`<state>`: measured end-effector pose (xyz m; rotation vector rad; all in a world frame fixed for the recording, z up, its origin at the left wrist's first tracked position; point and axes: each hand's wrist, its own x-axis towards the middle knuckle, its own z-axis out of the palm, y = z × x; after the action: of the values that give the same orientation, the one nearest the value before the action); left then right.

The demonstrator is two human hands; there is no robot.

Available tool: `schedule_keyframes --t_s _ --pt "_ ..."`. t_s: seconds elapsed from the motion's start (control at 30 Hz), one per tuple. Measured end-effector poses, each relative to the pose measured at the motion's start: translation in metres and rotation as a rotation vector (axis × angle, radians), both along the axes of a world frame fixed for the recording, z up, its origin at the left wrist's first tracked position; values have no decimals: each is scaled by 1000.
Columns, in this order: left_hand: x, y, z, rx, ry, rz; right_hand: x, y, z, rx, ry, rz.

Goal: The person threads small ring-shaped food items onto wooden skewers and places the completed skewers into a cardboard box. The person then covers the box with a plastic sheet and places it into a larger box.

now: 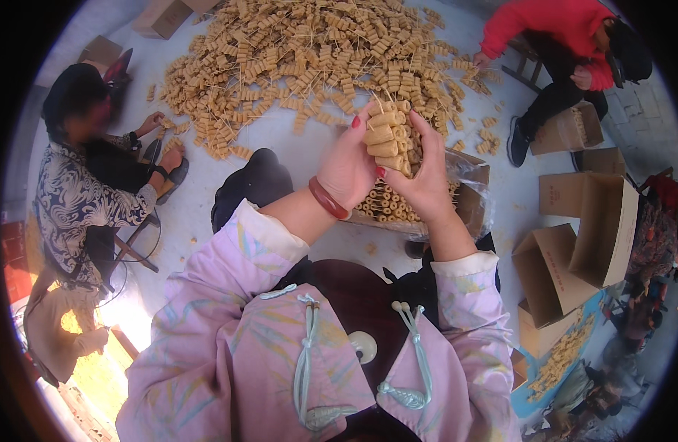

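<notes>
Between my palms I hold a bundle of skewered rolls, tan, ridged pieces threaded on thin sticks. My left hand, with a reddish-brown bangle at its wrist, presses the bundle's left side. Around the right side curve the fingers of my right hand. Some stick ends poke out at the top. Directly beneath stands a cardboard box lined with clear plastic, holding rows of the same rolls with their hollow ends up. Beyond my hands spreads a large heap of skewered rolls.
At the left, a person in a patterned shirt sits handling rolls. Another in a red top sits at the far right, beside a partly filled box. Open cardboard boxes stand at the right. Loose pieces lie around the heap.
</notes>
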<state>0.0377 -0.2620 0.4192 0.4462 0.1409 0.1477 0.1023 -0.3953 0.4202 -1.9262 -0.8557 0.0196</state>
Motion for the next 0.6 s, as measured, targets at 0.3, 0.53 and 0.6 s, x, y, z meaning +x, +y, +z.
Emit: schedule_keyframes --t_s 0.3,0.53,0.6 --pt "-2 -4 -9 87 -17 88 -22 17 5 -145 -306 2" --pt "-7 5 -7 98 3 117 -22 26 1 -165 -340 49" --pt "-5 7 -8 124 12 115 -21 26 -1 -167 -343 36"
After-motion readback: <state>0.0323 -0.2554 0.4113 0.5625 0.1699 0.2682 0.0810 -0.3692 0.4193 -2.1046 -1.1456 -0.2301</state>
